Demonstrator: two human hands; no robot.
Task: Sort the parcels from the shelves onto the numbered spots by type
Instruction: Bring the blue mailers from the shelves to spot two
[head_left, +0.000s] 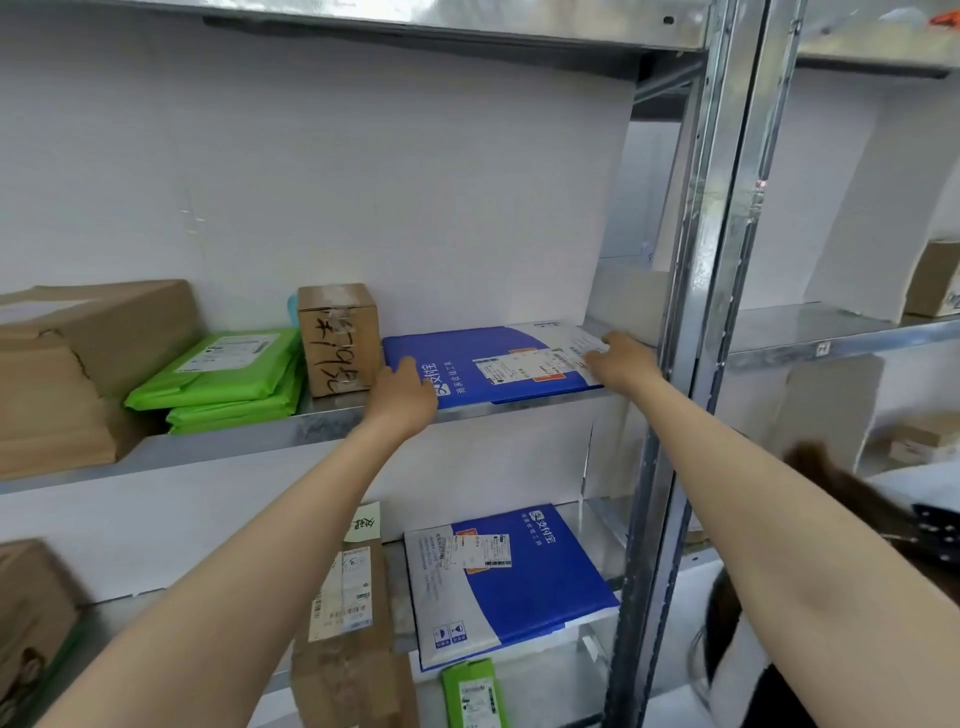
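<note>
Glossy blue-and-white plastic, flat and rectangular: a lower mailer (511, 584) lies beneath my hands, beside a taped brown carton (345, 639) with barcode labels. On the metal shelf (234, 441) above, my left hand (402, 392) and right hand (615, 361) rest loose-fingered on the blue mailer's (488, 371) two ends. Left of my left hand stands a marker-scrawled cardboard box (340, 338), then slick green bags (223, 376).
</note>
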